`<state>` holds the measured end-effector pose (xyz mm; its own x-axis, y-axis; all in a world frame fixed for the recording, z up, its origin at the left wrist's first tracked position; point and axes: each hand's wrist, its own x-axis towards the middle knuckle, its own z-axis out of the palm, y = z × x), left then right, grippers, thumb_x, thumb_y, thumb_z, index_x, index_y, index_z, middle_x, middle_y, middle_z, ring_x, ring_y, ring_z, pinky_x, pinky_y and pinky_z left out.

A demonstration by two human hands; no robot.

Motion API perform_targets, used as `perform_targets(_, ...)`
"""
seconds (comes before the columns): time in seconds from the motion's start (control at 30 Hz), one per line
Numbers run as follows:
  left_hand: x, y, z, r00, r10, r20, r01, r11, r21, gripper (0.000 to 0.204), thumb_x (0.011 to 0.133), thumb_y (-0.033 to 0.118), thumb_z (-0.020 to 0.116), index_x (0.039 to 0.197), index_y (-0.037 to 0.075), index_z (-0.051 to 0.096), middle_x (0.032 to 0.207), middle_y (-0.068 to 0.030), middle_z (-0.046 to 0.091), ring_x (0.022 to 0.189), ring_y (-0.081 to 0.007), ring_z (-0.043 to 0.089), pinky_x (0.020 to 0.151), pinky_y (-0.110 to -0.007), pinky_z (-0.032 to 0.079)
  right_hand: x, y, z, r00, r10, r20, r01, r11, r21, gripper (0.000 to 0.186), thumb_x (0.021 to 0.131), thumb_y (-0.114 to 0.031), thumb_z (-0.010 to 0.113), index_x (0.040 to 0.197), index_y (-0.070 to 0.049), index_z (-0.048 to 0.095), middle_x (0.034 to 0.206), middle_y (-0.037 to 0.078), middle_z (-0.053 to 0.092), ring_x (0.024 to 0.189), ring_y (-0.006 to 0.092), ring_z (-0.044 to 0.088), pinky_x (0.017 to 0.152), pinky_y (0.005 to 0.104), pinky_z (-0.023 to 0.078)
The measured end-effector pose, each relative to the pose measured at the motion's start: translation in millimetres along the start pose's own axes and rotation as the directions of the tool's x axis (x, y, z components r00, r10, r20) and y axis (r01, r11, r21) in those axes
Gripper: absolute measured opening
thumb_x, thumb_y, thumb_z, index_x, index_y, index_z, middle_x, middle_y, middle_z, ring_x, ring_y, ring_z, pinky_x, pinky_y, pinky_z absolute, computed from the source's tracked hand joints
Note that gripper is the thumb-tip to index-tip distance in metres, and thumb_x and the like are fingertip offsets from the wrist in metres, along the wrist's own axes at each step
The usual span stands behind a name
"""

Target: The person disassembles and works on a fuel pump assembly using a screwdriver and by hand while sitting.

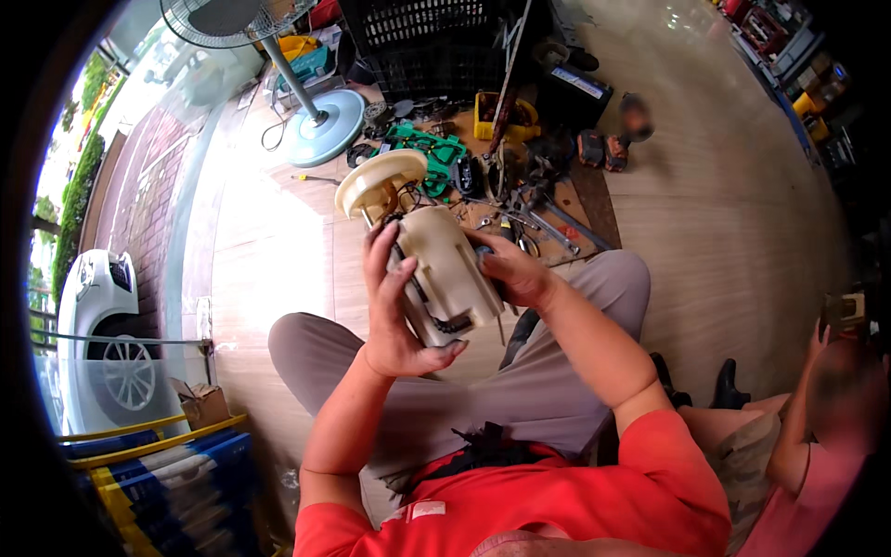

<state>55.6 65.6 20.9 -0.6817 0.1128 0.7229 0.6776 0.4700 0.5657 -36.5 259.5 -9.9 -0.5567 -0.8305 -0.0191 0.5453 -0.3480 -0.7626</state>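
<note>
I hold a cream plastic fuel pump module [432, 269] above my crossed legs, between both hands. My left hand [394, 306] wraps round its left side and lower end, with fingers over a dark hose on the housing and the thumb at the bottom. My right hand [515, 274] grips its upper right side; some of its fingers are hidden behind the housing. The round cream top flange [380, 176] tilts at the upper end, joined by a rod and dark wires.
Scattered tools [552, 223], a green case [418, 144], yellow bin [506, 116], battery [575, 93] and black crate [418, 42] lie ahead. A fan [320, 130] stands upper left. At right a person [789, 464] sits holding a box [845, 311]. A white car [88, 297] is outside left.
</note>
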Motion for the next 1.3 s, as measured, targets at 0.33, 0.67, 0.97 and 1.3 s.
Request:
perform_targets(0.33,-53.4,-22.6,29.7,0.619,-0.778,0.108,0.402,0.196,-0.894,0.076,0.102,0.054,0.039,0.154,0.004,0.015,0.149,-0.0160,0.038,0.134,-0.0273,0.044,0.112,-0.042,0.036,24.6,17.6,-24.6,0.978,-0.198,0.065,0.203,0.976,-0.080,0.120,0.065,-0.037,0.093,0.157,-0.004,0.023,0.141,0.010,0.052,0.123,0.0159,0.052,0.103,0.0319,0.043)
perform_targets(0.67,-75.3,-46.0,13.8,0.573,-0.814,0.099,0.603,0.336,-0.723,0.072,0.101,0.058,0.037,0.150,0.006,0.030,0.143,-0.0179,0.048,0.127,-0.0304,0.054,0.104,-0.043,0.048,49.9,23.7,-27.1,0.997,-0.065,0.053,0.074,0.979,-0.188,0.122,0.061,-0.042,0.094,0.156,-0.004,0.026,0.137,0.009,0.055,0.121,0.0161,0.052,0.103,0.0320,0.042)
perform_targets(0.97,-47.6,-32.7,3.4,0.574,-0.813,0.099,0.507,0.258,-0.822,0.073,0.100,0.032,0.051,0.156,0.002,0.015,0.157,-0.0137,0.027,0.145,-0.0235,0.026,0.119,-0.037,0.019,56.1,16.5,-30.8,0.998,0.066,0.017,-0.055,0.928,-0.369,0.096,0.071,-0.050,0.087,0.142,0.000,0.047,0.127,0.004,0.060,0.115,0.0117,0.052,0.099,0.0284,0.043)
perform_targets(1.3,-39.4,-26.4,-6.2,0.621,-0.777,0.105,0.445,0.239,-0.863,0.083,0.091,0.028,0.066,0.155,0.002,0.020,0.155,-0.0139,0.032,0.145,-0.0241,0.027,0.119,-0.036,0.017,54.1,19.4,-42.9,0.997,0.056,0.045,-0.046,0.980,-0.195,0.106,0.067,-0.032,0.093,0.149,0.003,0.036,0.135,0.009,0.058,0.120,0.0179,0.057,0.102,0.0333,0.047)
